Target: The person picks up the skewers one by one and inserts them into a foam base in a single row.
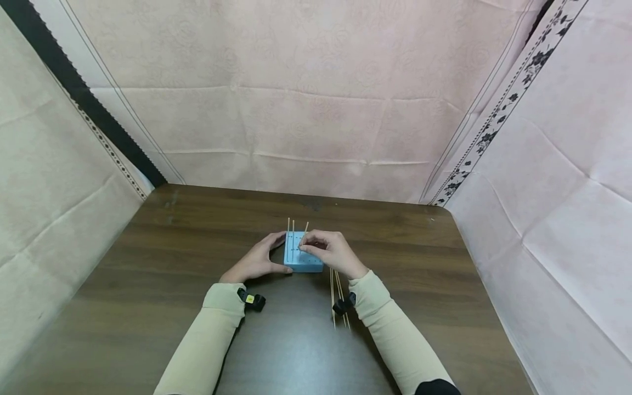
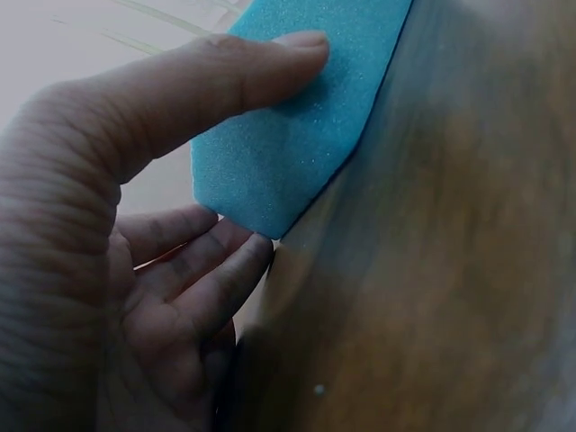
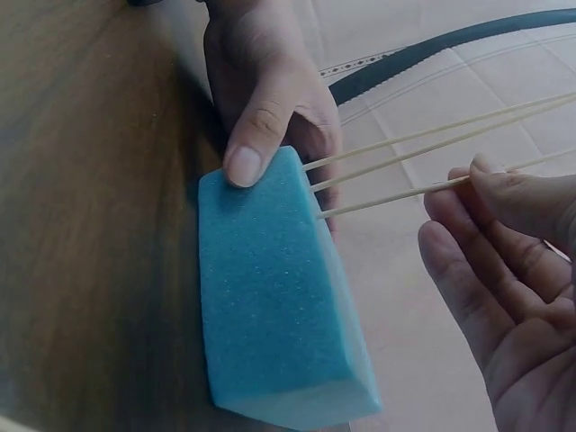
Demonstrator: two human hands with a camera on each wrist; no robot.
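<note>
A light blue foam block point(image 1: 305, 266) with rows of small dark marks on top rests on the table. My left hand point(image 1: 259, 260) holds its left end, with the thumb point(image 2: 270, 76) pressed on the near face and the other fingers around the far side. Two thin wooden skewers point(image 3: 387, 144) stand upright in the block near its left edge. Between thumb and index finger, my right hand point(image 1: 333, 252) pinches a third skewer point(image 3: 387, 201), whose lower end meets the top of the block beside the other two.
Several loose skewers point(image 1: 333, 302) lie on the brown wooden table point(image 1: 197, 247), right of the block and partly under my right wrist. Pale patterned cloth point(image 1: 306, 126) hangs along the table's back and both sides. A black wrist camera point(image 1: 254, 300) sits on my left wrist.
</note>
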